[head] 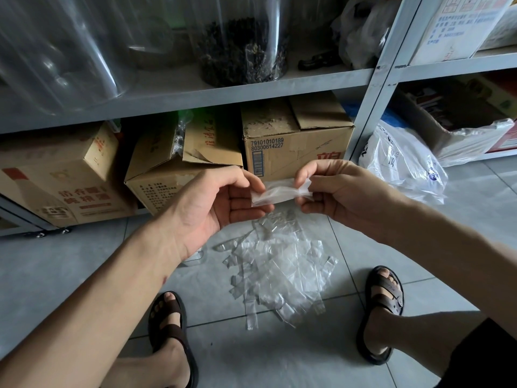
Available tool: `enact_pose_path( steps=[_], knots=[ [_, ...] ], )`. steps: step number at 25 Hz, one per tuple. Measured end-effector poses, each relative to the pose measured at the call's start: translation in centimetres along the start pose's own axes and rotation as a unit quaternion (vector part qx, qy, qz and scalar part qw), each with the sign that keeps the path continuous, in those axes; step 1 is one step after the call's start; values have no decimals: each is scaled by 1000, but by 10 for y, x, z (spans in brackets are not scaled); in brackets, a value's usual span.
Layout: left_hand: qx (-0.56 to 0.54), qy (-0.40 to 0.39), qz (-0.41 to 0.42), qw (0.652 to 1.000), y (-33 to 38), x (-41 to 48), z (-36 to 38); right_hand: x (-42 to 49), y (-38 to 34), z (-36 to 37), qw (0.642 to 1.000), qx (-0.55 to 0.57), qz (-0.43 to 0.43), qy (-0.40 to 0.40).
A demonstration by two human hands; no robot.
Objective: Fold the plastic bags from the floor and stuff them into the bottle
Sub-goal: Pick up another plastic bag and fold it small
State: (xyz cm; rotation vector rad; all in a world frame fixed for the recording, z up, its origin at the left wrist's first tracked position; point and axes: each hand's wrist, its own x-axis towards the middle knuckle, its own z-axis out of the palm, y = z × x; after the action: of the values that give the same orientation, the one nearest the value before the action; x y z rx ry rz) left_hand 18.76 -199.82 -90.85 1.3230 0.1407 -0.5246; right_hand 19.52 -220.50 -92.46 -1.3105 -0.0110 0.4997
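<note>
A small clear plastic bag, folded into a narrow strip, is held in the air between both hands. My left hand pinches its left end between thumb and fingers. My right hand pinches its right end. Below them a loose pile of clear plastic bags lies on the grey tiled floor between my two sandalled feet. A bit of clear plastic, perhaps the bottle, shows on the floor just under my left wrist, mostly hidden.
A metal shelf unit stands in front with cardboard boxes beneath and clear jars above. A large white plastic bag lies on the floor to the right. My sandalled feet flank the pile.
</note>
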Motion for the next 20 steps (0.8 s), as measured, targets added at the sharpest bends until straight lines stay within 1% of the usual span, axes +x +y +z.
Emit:
enact_pose_path(
  steps=[7,11,14,17,18,20],
  knots=[
    [53,-24,11,998,-4,2,-4,-2,1,0,999,-30,-24,1],
    [68,-27,21,997,-4,3,-5,-2,0,1,1000,-29,-12,-5],
    [128,-14,45,991,-5,3,-5,-1,-1,1,999,-36,3,-2],
    [212,-3,77,974,-7,4,-4,1,-1,0,998,-57,-3,17],
    [237,-4,87,968,-8,4,-4,0,-1,-1,997,-73,-6,8],
    [270,-10,101,957,-10,5,-2,-1,3,-1,988,-149,-20,-21]
  ],
)
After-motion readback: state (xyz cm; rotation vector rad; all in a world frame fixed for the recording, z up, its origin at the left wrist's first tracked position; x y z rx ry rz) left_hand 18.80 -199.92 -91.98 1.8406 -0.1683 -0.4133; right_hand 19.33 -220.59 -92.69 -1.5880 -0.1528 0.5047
